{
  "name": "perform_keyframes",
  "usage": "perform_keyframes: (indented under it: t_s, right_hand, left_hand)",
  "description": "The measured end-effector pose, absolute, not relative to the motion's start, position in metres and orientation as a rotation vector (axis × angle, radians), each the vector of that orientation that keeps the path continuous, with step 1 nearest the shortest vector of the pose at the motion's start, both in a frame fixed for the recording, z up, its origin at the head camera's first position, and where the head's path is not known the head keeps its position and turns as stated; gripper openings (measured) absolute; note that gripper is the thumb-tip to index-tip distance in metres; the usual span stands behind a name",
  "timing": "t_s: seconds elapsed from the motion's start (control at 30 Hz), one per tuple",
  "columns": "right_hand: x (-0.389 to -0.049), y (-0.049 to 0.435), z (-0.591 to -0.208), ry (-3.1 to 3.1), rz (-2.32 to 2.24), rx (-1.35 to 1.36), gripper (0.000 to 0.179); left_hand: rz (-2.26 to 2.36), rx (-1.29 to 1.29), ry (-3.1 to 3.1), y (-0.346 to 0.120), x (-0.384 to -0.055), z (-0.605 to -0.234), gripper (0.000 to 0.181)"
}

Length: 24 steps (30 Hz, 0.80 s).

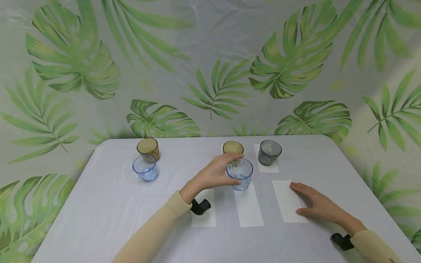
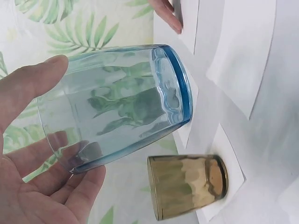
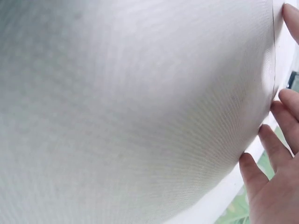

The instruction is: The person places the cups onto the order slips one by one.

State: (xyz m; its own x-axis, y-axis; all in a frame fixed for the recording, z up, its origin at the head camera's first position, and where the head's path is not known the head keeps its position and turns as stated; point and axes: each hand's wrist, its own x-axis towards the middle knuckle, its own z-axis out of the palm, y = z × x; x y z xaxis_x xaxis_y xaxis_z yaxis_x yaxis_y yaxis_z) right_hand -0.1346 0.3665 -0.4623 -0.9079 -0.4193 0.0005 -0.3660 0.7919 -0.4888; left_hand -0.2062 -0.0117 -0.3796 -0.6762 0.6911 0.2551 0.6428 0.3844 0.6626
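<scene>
Leaf-print backdrop, white table, blue tumbler in hand

Green monstera and palm leaves pattern the backdrop (image 1: 213, 40) behind a white-clothed table (image 1: 108, 219). Held over it, rim up, is a faceted blue glass tumbler (image 1: 243, 179): pale, transparent sides, wider at the mouth, with a thick, darker blue base rippling inside. Through its walls the left wrist view shows the backdrop's leaves. The left hand (image 1: 215, 171) clamps it near the rim, thumb on one side, fingers on the other; in the head view its base overlaps the far end of a middle paper strip (image 1: 250, 210).

Just behind, an amber tumbler (image 1: 233, 146) stands on paper; beside that, a smoky grey tumbler (image 1: 269, 153) stands on a back paper strip (image 1: 269, 168). Well apart at left, a second blue tumbler (image 1: 144, 170) sits close before another amber tumbler (image 1: 148, 147). The right hand (image 1: 320, 205), fingers spread apart, lies at the edge of a right-hand paper strip (image 1: 285, 202).
</scene>
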Motion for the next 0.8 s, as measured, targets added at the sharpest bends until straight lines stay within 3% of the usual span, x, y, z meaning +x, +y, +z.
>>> perform_keyframes:
  t_s: [0.8]
  right_hand:
    - [-0.136, 0.367, -0.467, 2.862, -0.765, -0.651, 0.079]
  left_hand:
    - [1.024, 1.270, 2.532, 0.050, -0.200, -0.395, 0.075]
